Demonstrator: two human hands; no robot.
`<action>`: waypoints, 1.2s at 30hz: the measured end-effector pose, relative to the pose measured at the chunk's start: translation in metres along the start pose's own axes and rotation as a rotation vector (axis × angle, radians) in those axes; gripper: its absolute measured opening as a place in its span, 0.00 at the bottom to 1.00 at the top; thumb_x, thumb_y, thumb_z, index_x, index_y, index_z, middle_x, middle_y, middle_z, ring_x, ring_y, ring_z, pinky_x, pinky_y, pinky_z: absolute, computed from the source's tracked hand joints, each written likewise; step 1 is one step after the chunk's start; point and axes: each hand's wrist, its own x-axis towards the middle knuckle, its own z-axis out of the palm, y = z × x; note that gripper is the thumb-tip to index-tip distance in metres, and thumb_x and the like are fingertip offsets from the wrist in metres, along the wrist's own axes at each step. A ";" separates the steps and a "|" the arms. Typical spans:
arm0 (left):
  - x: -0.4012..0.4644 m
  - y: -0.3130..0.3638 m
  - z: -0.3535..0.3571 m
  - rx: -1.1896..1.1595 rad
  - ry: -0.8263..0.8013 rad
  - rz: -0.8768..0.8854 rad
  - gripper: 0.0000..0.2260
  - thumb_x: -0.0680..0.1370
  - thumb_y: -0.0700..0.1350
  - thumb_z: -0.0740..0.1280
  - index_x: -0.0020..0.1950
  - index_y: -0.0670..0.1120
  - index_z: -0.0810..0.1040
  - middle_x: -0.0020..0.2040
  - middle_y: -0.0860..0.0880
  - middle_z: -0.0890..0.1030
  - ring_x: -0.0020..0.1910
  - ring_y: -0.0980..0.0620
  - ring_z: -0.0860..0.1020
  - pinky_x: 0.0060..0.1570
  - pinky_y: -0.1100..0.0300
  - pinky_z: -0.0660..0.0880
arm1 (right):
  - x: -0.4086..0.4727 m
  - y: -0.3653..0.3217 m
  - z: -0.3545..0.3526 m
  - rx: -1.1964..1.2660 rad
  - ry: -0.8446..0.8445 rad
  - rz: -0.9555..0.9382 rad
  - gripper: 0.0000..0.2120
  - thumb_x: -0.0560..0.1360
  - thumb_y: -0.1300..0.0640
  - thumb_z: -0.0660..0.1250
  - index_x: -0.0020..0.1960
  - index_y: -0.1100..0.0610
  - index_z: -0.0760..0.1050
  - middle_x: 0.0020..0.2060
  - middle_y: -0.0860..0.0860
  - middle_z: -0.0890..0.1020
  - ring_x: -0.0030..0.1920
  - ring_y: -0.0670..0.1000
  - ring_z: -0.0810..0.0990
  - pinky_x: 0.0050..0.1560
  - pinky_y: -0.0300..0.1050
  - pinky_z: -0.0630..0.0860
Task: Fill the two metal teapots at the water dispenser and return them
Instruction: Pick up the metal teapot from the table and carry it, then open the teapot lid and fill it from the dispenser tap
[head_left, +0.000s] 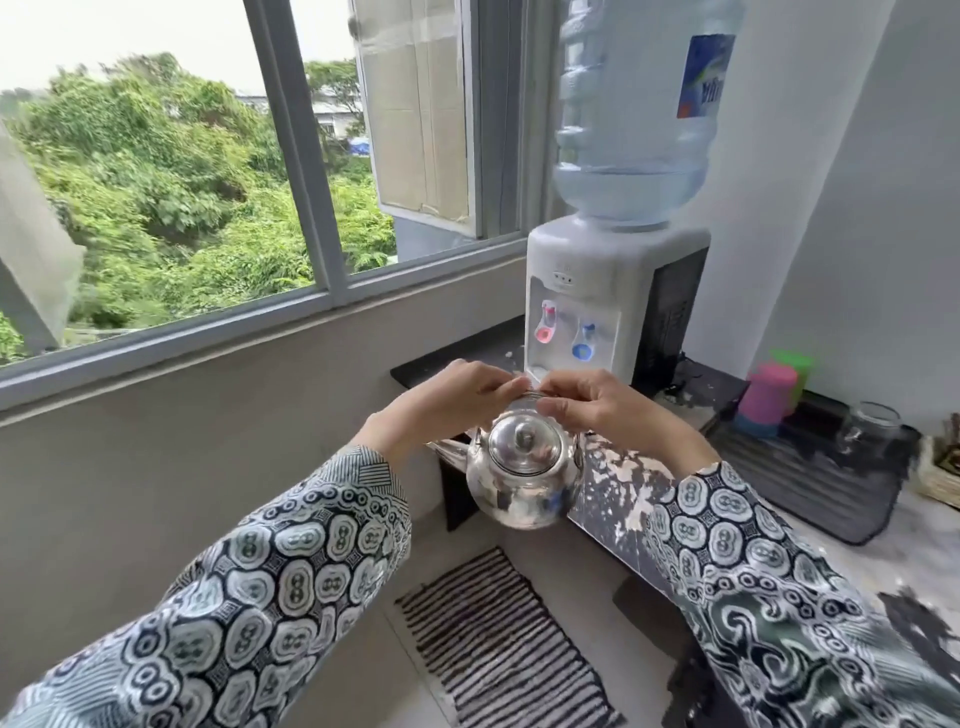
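Observation:
A shiny metal teapot (522, 475) with its lid on hangs in the air in front of the counter edge, spout pointing left. My left hand (452, 402) and my right hand (597, 410) both grip its thin wire handle from above, fingers curled round it. Just beyond stands the white water dispenser (602, 280) with a pink tap (545, 325), a blue tap (583, 343) and a large blue water bottle (631, 114) on top. Only one teapot is in view.
The dispenser stands on a dark counter (447, 366) under the window. To the right are pink and green cups (769, 392), a glass jar (872, 426) and a black ribbed tray (810, 483). A striped mat (498, 639) lies on the floor.

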 end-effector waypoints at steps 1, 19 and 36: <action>0.018 -0.011 0.001 -0.001 -0.010 0.003 0.15 0.80 0.53 0.56 0.49 0.48 0.81 0.31 0.52 0.76 0.29 0.57 0.71 0.35 0.62 0.65 | 0.016 0.009 -0.007 -0.007 -0.008 0.014 0.09 0.76 0.61 0.62 0.48 0.69 0.72 0.36 0.58 0.73 0.35 0.51 0.69 0.36 0.40 0.67; 0.277 -0.211 0.072 0.049 -0.490 0.153 0.14 0.81 0.51 0.55 0.49 0.42 0.73 0.41 0.49 0.74 0.38 0.52 0.70 0.40 0.62 0.63 | 0.230 0.212 -0.051 -0.049 0.166 0.401 0.05 0.78 0.63 0.58 0.46 0.59 0.72 0.36 0.44 0.72 0.38 0.37 0.72 0.40 0.24 0.67; 0.392 -0.308 0.112 -0.156 -0.690 0.596 0.06 0.81 0.50 0.56 0.52 0.49 0.70 0.45 0.48 0.77 0.46 0.47 0.75 0.45 0.57 0.69 | 0.287 0.262 -0.040 -0.054 0.526 0.653 0.11 0.75 0.62 0.64 0.41 0.46 0.75 0.35 0.37 0.78 0.40 0.33 0.74 0.46 0.26 0.67</action>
